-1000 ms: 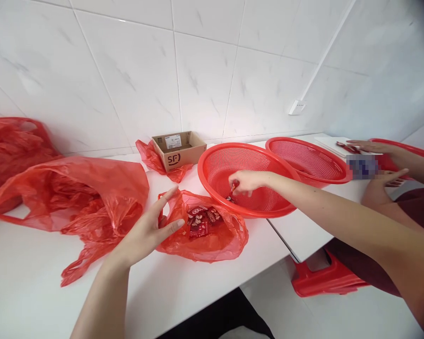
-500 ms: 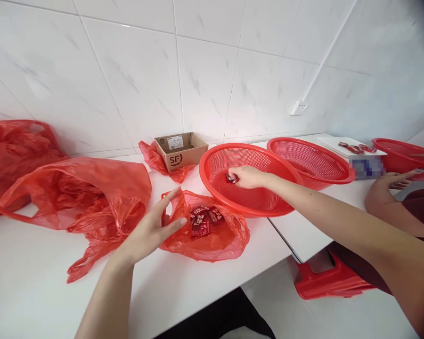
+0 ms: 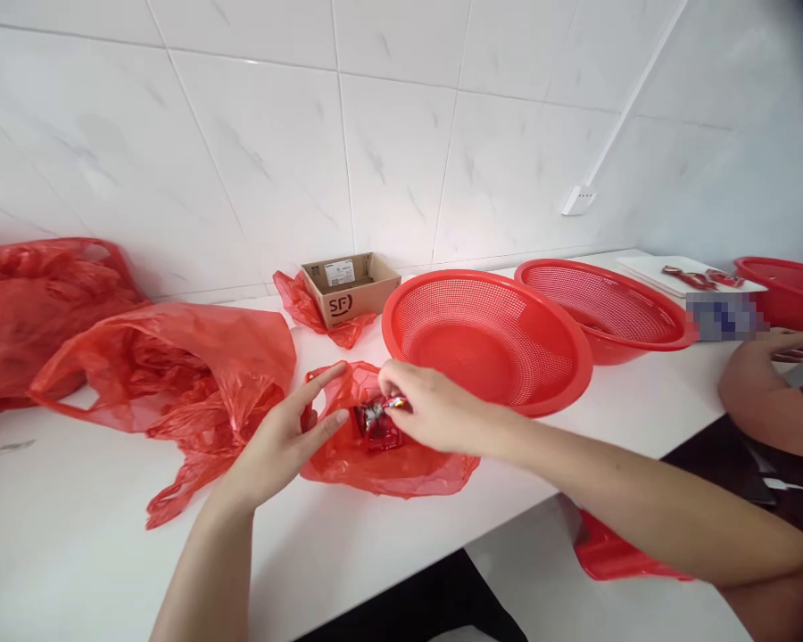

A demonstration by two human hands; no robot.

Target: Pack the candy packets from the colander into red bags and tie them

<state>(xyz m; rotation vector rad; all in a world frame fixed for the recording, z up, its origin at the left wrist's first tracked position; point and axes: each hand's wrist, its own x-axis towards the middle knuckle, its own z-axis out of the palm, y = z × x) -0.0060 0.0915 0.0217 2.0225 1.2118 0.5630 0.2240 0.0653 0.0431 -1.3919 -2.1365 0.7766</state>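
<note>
A red plastic bag [image 3: 428, 473] lies opened on the table, with several small dark-red and silver wrapped packets [image 3: 378, 434] inside. My right hand [image 3: 434, 412] is over the bag's mouth, its fingers closed on a small shiny wrapped packet [image 3: 396, 404]; the hand partly hides the packets below. My left hand [image 3: 291, 437] rests against the bag's left rim, thumb and index finger spread apart. A large red plastic colander [image 3: 485, 357] stands just behind and to the right of the bag.
A small cardboard box [image 3: 351, 299] stands near the wall on red plastic. More red bags [image 3: 220, 357] lie at left. Farther right are a second red colander [image 3: 608, 308], a white board [image 3: 656, 276] with red packets, and another person's arm [image 3: 756, 383]. A red stool [image 3: 616, 548] is below the table.
My right hand has moved from inside the colander leftward and down to the bag, still pinching a small packet. My left hand has stayed at the bag's rim.
</note>
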